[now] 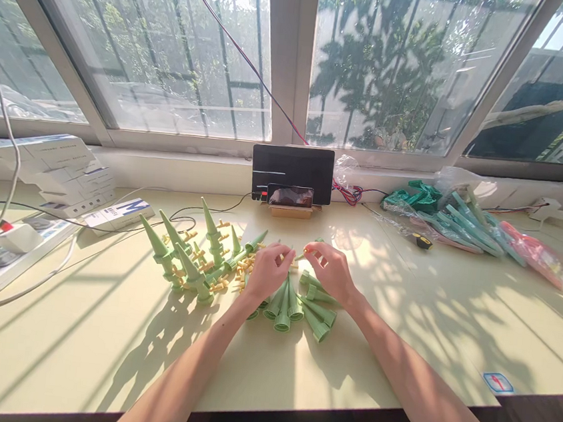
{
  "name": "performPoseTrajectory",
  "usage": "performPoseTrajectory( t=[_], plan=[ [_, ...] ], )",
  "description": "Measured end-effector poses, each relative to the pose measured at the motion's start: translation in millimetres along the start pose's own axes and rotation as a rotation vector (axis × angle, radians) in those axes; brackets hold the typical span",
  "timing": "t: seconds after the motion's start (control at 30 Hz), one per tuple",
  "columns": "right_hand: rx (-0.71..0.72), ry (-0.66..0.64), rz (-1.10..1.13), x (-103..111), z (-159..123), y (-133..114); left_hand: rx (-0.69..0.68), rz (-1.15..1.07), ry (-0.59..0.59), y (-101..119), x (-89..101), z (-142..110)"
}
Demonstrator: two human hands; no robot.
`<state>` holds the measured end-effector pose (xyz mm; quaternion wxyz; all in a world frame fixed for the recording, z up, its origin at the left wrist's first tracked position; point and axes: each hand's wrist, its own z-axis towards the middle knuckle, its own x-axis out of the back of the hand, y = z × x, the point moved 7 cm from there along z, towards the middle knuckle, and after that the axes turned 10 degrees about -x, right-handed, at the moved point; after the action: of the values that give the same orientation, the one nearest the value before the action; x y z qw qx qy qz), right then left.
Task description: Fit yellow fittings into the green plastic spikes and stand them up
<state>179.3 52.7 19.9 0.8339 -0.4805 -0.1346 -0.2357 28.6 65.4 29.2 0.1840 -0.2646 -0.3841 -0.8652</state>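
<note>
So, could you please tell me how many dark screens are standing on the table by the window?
2: the large screen nearest the window, and the small screen just in front of it.

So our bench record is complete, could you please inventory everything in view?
Green spiked assemblies: several, green with yellow pieces, left of hands
Loose cones: several, green, below hands
Yellow pieces: many, beside left hand
Screen: one, black, rear centre
Phone: one, dark, before screen
Boxes: at least two, white-blue, left
Power strip: one, white, far left
Cables: several, mixed colours, left and rear
Bagged pieces: several, green and pink, right
Small object: one, black-yellow, right
Sticker: one, blue-red, right edge
Table: one, pale yellow, beneath
Windows: several panes, grey-framed, behind
Hands: two, centre; left, right
</note>
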Motion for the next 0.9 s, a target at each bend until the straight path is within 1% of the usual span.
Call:
performPoseTrajectory(
  t=[0.33,0.47,0.6,0.73,0.9],
  plan=[
    [-0.013,-0.009,-0.006,-1,0,0,-0.006,0.002,0.017,1,1.1,1],
    [-0.022,-0.016,-0.019,-2,0,0,-0.003,-0.035,0.028,0,0.8,0],
    [-0.021,-0.068,-0.05,-7,0,2,-0.011,-0.076,0.017,1,0.0,0],
    [-0.014,-0.133,-0.08,-12,-1,3,-0.019,-0.059,-0.013,0,-1.6,-1],
    [-0.022,-0.143,-0.087,-14,-1,5,0.022,-0.058,-0.029,-4,-3.6,0]
  ],
)
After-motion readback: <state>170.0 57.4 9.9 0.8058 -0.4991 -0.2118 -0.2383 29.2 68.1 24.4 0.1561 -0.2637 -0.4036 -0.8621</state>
